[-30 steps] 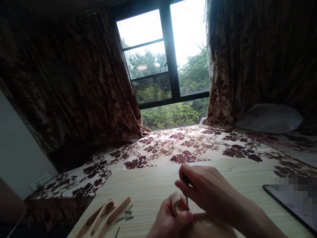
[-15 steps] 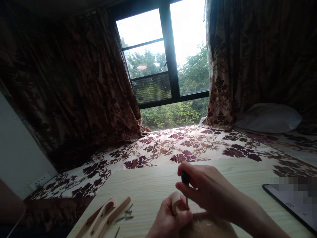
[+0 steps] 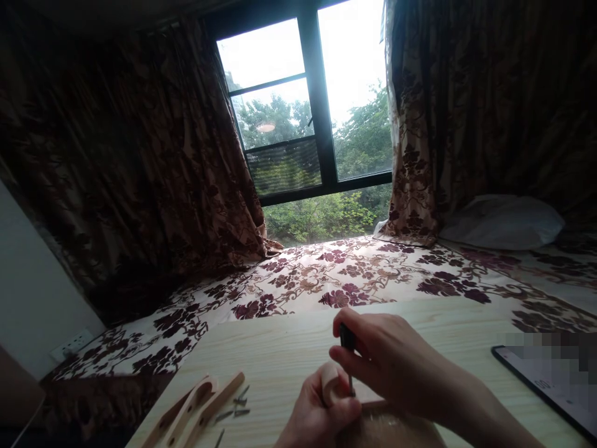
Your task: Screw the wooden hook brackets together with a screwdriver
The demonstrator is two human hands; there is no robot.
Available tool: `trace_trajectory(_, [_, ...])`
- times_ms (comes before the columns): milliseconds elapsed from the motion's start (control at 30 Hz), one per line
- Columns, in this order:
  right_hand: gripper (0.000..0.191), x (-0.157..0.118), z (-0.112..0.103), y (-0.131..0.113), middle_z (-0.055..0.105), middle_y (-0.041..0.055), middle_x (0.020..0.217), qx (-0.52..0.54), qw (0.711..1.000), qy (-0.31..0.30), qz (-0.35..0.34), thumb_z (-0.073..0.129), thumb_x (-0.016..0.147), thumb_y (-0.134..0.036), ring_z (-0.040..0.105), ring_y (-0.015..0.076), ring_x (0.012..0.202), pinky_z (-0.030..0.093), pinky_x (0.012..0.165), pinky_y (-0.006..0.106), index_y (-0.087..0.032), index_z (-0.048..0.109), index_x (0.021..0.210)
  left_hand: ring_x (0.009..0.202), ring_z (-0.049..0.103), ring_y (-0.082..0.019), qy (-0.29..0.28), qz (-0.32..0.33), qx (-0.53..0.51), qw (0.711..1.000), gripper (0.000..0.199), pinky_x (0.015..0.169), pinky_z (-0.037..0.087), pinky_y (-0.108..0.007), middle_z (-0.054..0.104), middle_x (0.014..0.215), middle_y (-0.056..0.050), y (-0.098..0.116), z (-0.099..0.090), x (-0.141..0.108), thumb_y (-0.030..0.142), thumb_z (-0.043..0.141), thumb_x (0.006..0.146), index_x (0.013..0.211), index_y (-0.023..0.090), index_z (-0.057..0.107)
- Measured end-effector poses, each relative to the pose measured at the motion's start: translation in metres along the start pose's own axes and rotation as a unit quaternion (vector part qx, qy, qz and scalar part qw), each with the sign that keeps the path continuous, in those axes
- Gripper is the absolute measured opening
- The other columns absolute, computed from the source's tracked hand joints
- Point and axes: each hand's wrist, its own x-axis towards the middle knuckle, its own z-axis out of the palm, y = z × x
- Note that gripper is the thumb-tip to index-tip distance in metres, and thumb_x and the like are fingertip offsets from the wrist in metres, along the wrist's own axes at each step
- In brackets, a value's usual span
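Fingers of the right hand shift slightly on the screwdriver, so a bit more of its dark handle shows than 1 second ago; otherwise the pose of both hands looks the same. That right hand is curled closed around the handle, thumb on the near side, with the shaft pointing down, nearly upright. The tip meets the work just beside a curved wooden piece, which sits in the left hand, its fingers and thumb pinched round it. Below the right hand, a pale flat strip and a brown surface are partly hidden; what the brown one belongs to, I cannot tell.

To the left on the pale wood counter, 3 light wooden pieces with holes lie close together, and several loose screws are scattered just beside them. A phone lies at the right, well apart from the screws. Beyond the counter spreads a floral cloth.
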Motion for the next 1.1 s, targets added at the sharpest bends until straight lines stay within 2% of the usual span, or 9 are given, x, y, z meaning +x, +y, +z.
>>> trace_trajectory(133, [0.010,0.000,0.001,0.000,0.061,-0.0032,0.068,0.021,0.999,-0.016,-0.019,0.058,0.085,-0.022,0.049,0.0112,0.058,0.029,0.052,0.022,-0.021,0.049,0.080,0.055,0.038,-0.008,0.010,0.002,-0.003,1.000,0.052,0.056,0.028,-0.025,0.042,0.061,0.005,-0.002,0.002,0.001,0.056,0.081,0.053,0.075,0.019,0.051])
trace_trajectory(367, [0.017,0.005,0.011,0.009,0.058,-0.0020,0.059,-0.060,0.997,0.035,0.031,0.056,0.086,-0.027,0.047,0.0125,0.051,0.023,0.050,0.025,-0.021,0.044,0.075,0.051,0.027,-0.005,-0.032,0.009,-0.004,0.999,0.049,0.051,0.020,-0.024,0.038,0.060,0.008,0.002,-0.004,0.000,0.049,0.080,0.061,0.069,0.020,0.042])
trace_trajectory(600, [0.014,0.003,-0.001,0.002,0.062,-0.0012,0.069,0.028,0.999,-0.030,-0.009,0.047,0.092,-0.026,0.051,0.0125,0.059,0.029,0.054,0.024,-0.021,0.045,0.078,0.051,0.030,-0.005,-0.001,-0.004,-0.002,1.000,0.053,0.052,0.020,-0.025,0.036,0.059,0.007,0.000,0.000,0.000,0.056,0.081,0.054,0.071,0.020,0.045])
trace_trajectory(767, [0.020,0.006,0.009,0.006,0.056,-0.0020,0.061,-0.019,0.999,0.007,0.030,0.047,0.091,-0.030,0.044,0.0125,0.053,0.025,0.052,0.026,-0.022,0.042,0.074,0.052,0.025,-0.005,-0.045,0.034,-0.008,0.998,0.045,0.051,0.018,-0.024,0.036,0.062,0.007,0.002,-0.001,0.000,0.048,0.077,0.066,0.070,0.020,0.041])
trace_trajectory(867, [0.022,0.008,0.010,0.006,0.055,-0.0015,0.060,-0.031,0.998,0.023,0.043,0.046,0.091,-0.032,0.044,0.0131,0.053,0.024,0.052,0.026,-0.021,0.042,0.073,0.053,0.025,-0.005,-0.046,0.047,-0.009,0.998,0.043,0.051,0.018,-0.024,0.035,0.061,0.007,0.001,-0.003,0.000,0.046,0.077,0.067,0.071,0.020,0.043])
trace_trajectory(1033, [0.008,0.004,-0.001,0.003,0.058,-0.0037,0.066,0.047,0.999,-0.006,0.007,0.051,0.086,-0.022,0.048,0.0113,0.057,0.029,0.053,0.023,-0.022,0.049,0.079,0.049,0.023,-0.004,-0.046,0.040,-0.026,0.998,0.042,0.049,0.015,-0.025,0.032,0.058,0.009,-0.003,-0.002,0.001,0.043,0.077,0.067,0.070,0.020,0.042])
trace_trajectory(1100, [0.010,0.003,-0.001,0.002,0.057,-0.0043,0.065,0.051,0.999,-0.012,0.005,0.051,0.085,-0.020,0.047,0.0108,0.056,0.029,0.053,0.022,-0.022,0.048,0.076,0.049,0.024,-0.004,-0.050,0.039,-0.030,0.998,0.042,0.049,0.015,-0.025,0.034,0.058,0.008,-0.003,-0.002,0.001,0.043,0.077,0.068,0.070,0.020,0.042])
